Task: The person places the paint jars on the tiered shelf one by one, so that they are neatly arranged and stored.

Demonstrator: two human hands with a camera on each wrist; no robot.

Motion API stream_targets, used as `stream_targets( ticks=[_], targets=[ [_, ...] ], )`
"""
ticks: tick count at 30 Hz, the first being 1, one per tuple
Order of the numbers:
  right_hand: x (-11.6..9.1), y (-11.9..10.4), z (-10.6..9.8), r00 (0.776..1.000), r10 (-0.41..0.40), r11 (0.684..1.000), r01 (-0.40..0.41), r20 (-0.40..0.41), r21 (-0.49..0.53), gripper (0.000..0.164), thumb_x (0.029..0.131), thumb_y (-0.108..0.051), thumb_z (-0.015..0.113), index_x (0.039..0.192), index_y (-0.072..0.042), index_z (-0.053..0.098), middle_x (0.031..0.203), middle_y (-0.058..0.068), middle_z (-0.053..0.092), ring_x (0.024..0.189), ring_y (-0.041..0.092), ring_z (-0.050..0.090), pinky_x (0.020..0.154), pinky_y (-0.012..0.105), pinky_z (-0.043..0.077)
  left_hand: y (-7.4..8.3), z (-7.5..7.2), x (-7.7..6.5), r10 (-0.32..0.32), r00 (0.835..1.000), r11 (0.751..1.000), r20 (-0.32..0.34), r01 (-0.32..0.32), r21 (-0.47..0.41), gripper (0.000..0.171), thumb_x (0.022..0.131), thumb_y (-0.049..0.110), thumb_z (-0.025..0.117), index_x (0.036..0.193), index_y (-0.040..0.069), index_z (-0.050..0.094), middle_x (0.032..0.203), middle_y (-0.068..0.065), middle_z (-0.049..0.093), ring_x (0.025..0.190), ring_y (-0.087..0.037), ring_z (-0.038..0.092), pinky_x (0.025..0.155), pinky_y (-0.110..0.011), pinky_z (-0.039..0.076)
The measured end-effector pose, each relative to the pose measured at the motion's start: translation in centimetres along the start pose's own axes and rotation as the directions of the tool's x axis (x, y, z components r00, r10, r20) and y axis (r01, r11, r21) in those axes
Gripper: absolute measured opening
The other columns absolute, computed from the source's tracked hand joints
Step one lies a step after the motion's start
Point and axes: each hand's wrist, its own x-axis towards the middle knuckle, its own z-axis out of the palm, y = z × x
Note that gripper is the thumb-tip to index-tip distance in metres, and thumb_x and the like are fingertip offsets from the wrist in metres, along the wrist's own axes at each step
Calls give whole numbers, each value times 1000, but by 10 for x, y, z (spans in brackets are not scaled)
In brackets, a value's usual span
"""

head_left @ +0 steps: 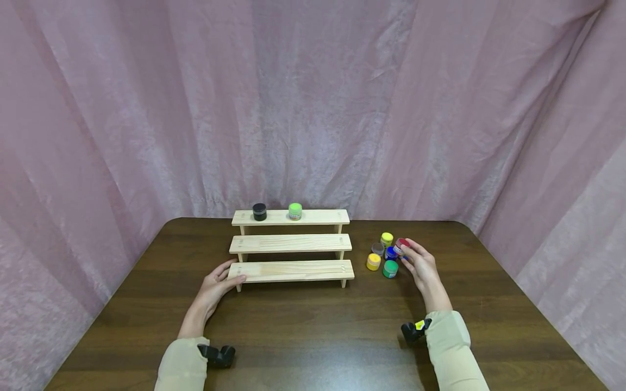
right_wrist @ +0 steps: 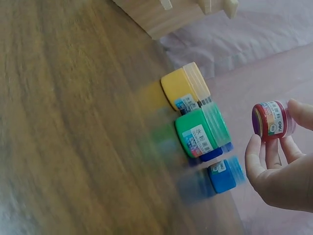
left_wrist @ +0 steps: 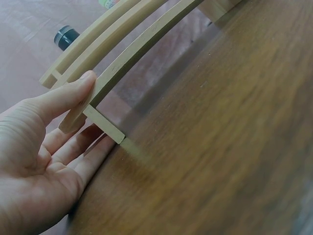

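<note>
Head view: your R hand (head_left: 421, 266) pinches red paint jar (head_left: 401, 245) right of wooden step rack (head_left: 291, 270); L hand (head_left: 215, 285), fingers straight, steadies rack's left end.

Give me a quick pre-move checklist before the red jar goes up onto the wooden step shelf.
1. Red jar pinched by right hand: ok.
2. Jar lifted off the table: ok.
3. Left hand steadying the shelf at its bottom-left end: ok.
4. Free space on the top step beside the black jar and light green jar: ok.
5. Middle and bottom steps free: ok.
6. Red jar's lid tight: cannot tell.
</note>
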Motion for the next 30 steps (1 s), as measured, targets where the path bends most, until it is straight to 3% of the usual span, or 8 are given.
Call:
stream_targets(
  ticks=[5, 12, 20, 30],
  targets=[
    [2, -3, 5, 1000, -27, 999, 27, 9, -22, 57, 99, -16, 56, 149, -4, 33, 96, -24, 57, 93, -7, 56, 117, 35, 33, 0, 0, 0, 4, 1000, 1000, 6, -4, -3, 78, 89, 21, 72, 153, 11, 30, 155, -19, 37, 96, 13, 55, 84, -7, 44],
    [6, -13, 17, 998, -44, 998, 45, 36, -43, 59, 99, -16, 55, 151, -3, 30, 110, -14, 51, 96, -6, 54, 119, 37, 31, 2, 1, 1, 13, 1000, 1000, 6, -13, -1, 78, 89, 21, 73, 153, 10, 30, 155, -20, 37, 95, 13, 55, 84, -7, 44],
    [8, -20, 29, 996, -68, 996, 71, 51, -55, 60, 99, -15, 56, 151, -2, 30, 97, -22, 56, 92, -8, 54, 119, 39, 31, 2, 1, 2, 19, 1000, 1000, 4, -19, -11, 78, 89, 19, 72, 153, 9, 30, 154, -21, 37, 95, 14, 55, 84, -7, 44],
    [13, -16, 50, 997, -57, 992, 63, 57, -107, 57, 99, -16, 56, 150, -4, 35, 108, -13, 52, 93, -6, 54, 116, 39, 34, 1, 1, 1, 9, 1000, 1000, -5, -9, -8, 77, 89, 19, 72, 153, 8, 31, 153, -22, 38, 94, 12, 56, 83, -8, 45]
  ],
)
